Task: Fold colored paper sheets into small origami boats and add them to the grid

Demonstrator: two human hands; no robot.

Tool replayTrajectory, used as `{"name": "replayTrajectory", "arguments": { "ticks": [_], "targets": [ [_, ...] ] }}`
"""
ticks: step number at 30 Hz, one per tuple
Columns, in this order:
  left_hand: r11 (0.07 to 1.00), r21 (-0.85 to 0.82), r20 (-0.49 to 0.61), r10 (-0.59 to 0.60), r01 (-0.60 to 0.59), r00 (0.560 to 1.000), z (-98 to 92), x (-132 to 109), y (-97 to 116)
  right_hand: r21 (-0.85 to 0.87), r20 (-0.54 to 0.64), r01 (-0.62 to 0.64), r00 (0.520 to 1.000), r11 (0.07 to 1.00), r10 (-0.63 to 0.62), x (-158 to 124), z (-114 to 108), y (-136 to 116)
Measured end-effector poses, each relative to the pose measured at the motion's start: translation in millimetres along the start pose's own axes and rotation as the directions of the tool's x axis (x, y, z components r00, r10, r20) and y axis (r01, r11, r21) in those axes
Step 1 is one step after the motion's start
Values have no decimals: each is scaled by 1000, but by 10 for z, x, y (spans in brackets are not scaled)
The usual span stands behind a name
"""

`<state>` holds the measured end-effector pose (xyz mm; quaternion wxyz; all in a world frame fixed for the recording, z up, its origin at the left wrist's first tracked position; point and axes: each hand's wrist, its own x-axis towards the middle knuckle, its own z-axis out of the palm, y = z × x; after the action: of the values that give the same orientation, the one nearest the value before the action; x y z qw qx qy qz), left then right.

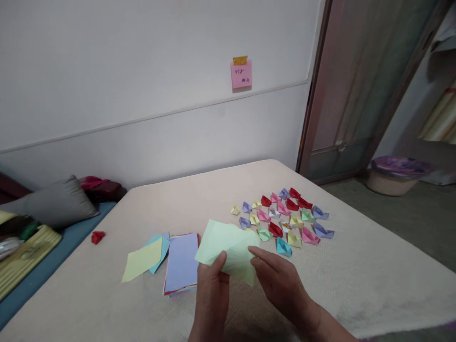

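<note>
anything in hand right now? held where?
Yes: a pale green paper sheet. The left hand holds its lower left edge, thumb on top. The right hand has fingertips at its right edge; whether they grip is unclear.

I see pillow [53,204] past left edge of surface [178,204] | pink sticky note [241,75] above far edge | basin [388,184] past right edge

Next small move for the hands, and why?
Probably line up the edges of the pale green paper sheet and press a crease: the left hand grips it, the right hand is at its right side, and it isn't yet shaped like the folded paper boats beyond.
</note>
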<state>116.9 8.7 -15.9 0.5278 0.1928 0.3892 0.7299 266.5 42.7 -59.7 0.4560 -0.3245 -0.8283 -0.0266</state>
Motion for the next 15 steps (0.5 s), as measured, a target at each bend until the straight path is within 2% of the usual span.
{"name": "replayTrajectory", "arguments": {
  "ticks": [9,15],
  "targets": [
    [937,344,-47,79,-59,996,-3,-45,163,21,26,24,999,999,-25,-11,-25,-54],
    [930,368,-96,52,-13,994,-56,-11,90,67,-40,104,994,992,-102,14,-51,-96]
  ]
}}
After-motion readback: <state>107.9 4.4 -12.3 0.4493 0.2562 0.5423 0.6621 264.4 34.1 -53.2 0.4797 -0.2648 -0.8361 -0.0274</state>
